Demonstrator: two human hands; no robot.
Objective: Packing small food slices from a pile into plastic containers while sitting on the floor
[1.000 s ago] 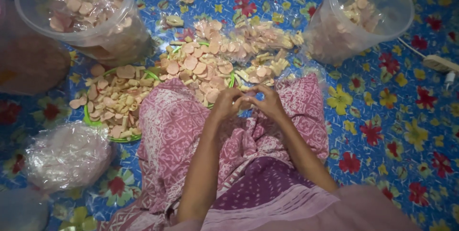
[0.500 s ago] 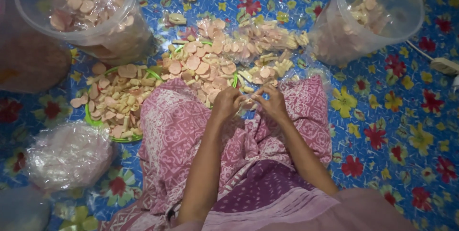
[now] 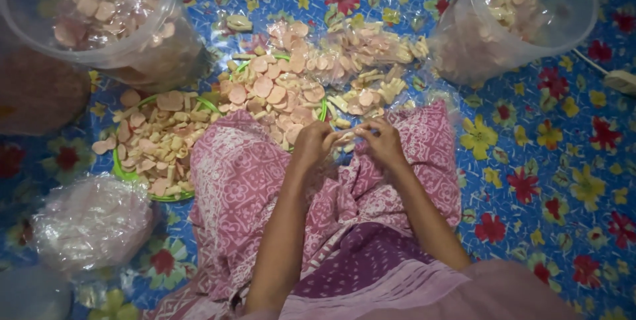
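My left hand [image 3: 313, 144] and my right hand [image 3: 381, 142] meet over my lap, fingertips pinched together on a small pale cracker piece [image 3: 346, 138]. Just beyond them lies a heap of pink and cream cracker chips [image 3: 278, 95] on a green-rimmed tray [image 3: 322, 109]. A second green-rimmed tray [image 3: 119, 171] of chips sits to the left. My knees are covered by a pink patterned cloth [image 3: 238, 181].
Two clear plastic tubs with chips stand at the back: one at the left [image 3: 132, 42], one at the right [image 3: 477, 42]. A bundle of clear plastic bags [image 3: 89, 224] lies at the left. A blue flowered mat [image 3: 543, 181] covers the floor.
Both hands stay together at the same spot; the fingers have shifted slightly on the small piece between them.
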